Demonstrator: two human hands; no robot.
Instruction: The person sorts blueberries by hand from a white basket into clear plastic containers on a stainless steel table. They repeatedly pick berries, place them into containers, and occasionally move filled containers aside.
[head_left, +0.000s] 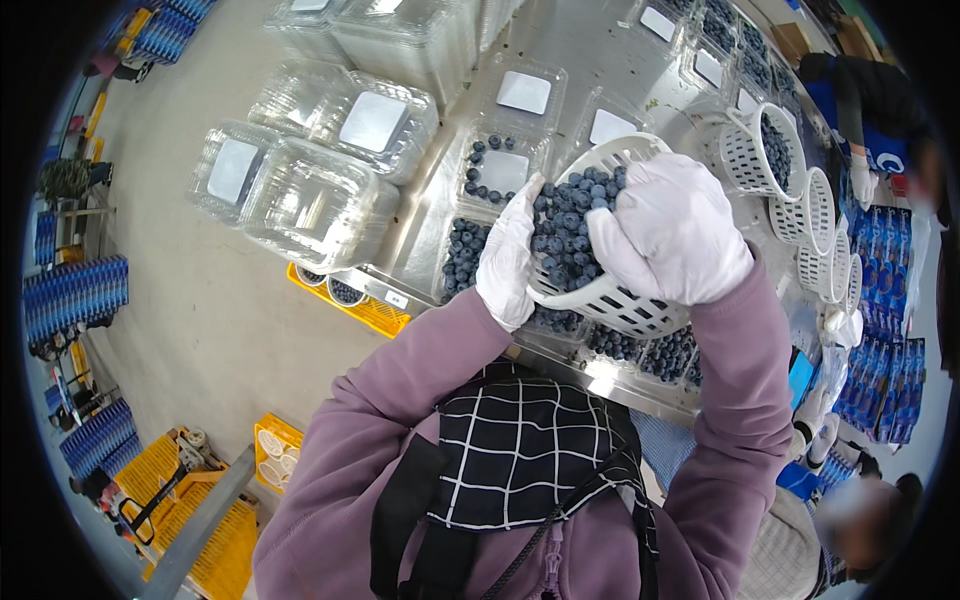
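Note:
My left hand (508, 259), in a white glove, cups the left rim of a white slotted plastic basket (634, 311). Its fingers lie straight along the heaped blueberries (566, 225). My right hand (671, 225), gloved too, grips the basket's right side, the thumb over the fruit and the fingertips hidden. The basket leans left above the metal table. Just beyond my left hand, a clear plastic clamshell (534, 141) holds a white pad (502, 172) with several blueberries around it. Packed blueberries (463, 259) fill another clamshell beside my left wrist.
Open empty clamshells (315, 206) overhang the table's left edge, with tall clamshell stacks (405, 45) behind. White baskets (757, 154) line the right side. Co-workers' gloved hands (862, 184) are there too. A yellow crate (382, 319) stands below the left edge.

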